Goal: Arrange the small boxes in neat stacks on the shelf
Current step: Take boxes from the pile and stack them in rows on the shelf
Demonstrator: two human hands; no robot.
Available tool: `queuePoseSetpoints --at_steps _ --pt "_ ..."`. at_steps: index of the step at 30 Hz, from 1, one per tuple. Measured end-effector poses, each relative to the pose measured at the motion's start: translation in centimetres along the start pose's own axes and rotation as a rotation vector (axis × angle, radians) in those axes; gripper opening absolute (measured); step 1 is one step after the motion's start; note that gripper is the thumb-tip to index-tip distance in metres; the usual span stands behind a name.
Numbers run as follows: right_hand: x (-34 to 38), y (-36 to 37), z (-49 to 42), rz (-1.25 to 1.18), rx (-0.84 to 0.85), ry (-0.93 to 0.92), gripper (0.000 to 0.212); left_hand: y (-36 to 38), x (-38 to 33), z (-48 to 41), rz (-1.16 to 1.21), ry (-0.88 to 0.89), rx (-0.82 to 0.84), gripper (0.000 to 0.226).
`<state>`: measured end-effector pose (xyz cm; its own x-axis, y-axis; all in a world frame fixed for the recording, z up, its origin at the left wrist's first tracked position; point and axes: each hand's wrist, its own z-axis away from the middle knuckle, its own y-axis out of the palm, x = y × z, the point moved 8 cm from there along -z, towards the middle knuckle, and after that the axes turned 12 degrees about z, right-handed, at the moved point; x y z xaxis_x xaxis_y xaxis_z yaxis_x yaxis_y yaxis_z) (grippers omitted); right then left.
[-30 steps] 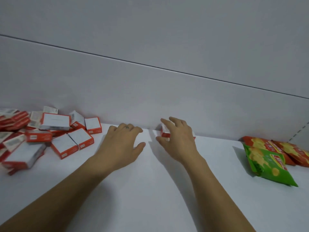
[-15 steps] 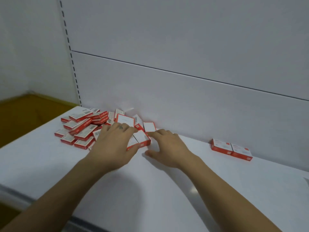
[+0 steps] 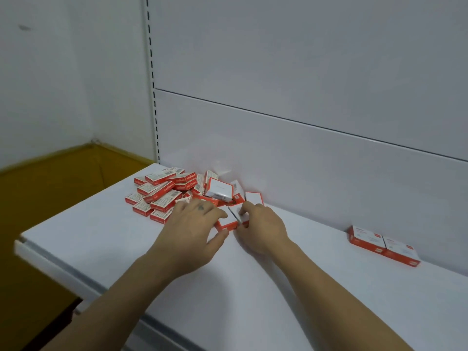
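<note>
Compared with half a second ago, we see the hands drawn together at the near edge of the pile [image 3: 164, 193]. The left hand [image 3: 192, 224] grips one box [image 3: 226, 225], and the right hand [image 3: 260, 229] pinches the neighbouring box [image 3: 238, 212]. A pair of boxes [image 3: 382, 245] sits well to the right on the shelf [image 3: 253, 287].

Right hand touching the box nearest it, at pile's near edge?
Touching. Head view: curled fingertips of the right hand sit on the white-topped box, no gap.

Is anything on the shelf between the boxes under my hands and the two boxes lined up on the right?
Nothing visible does. Only white shelf shows between the small boxes that the left hand and right hand hold and the two placed boxes.
</note>
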<state>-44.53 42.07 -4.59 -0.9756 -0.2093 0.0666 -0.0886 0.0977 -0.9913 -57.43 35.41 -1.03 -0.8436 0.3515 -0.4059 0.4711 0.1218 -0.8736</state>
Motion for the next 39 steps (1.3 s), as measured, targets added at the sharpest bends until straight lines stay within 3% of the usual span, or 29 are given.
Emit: queuePoseSetpoints --at_steps 7,16,23,27,30,36,39 --pt "-3.5 -0.7 1.4 -0.165 0.044 0.105 0.039 1.7 -2.5 -1.4 0.074 0.086 -0.015 0.042" --pt "-10.5 -3.6 6.0 -0.315 -0.032 0.141 0.044 6.7 -7.7 -5.1 0.112 0.191 0.104 0.071" --pt "-16.5 -5.8 10.0 -0.429 -0.175 0.235 0.055 9.1 -14.3 -8.1 0.379 0.257 0.116 0.044" --pt "-20.4 -6.1 12.4 -0.543 -0.292 0.407 0.062 11.3 -16.9 -8.6 0.625 0.187 0.134 0.046" --pt "-21.7 -5.6 13.5 -0.595 -0.292 0.457 0.054 12.4 -17.3 -8.0 0.744 0.138 0.106 0.047" --pt "-18.6 -5.6 13.3 -0.552 -0.277 0.353 0.025 12.4 -16.1 -6.9 0.761 0.103 0.114 0.051" --pt "-17.8 -5.0 13.5 -0.527 -0.270 0.381 0.037 12.6 -16.0 -6.9 0.766 0.133 0.121 0.056"
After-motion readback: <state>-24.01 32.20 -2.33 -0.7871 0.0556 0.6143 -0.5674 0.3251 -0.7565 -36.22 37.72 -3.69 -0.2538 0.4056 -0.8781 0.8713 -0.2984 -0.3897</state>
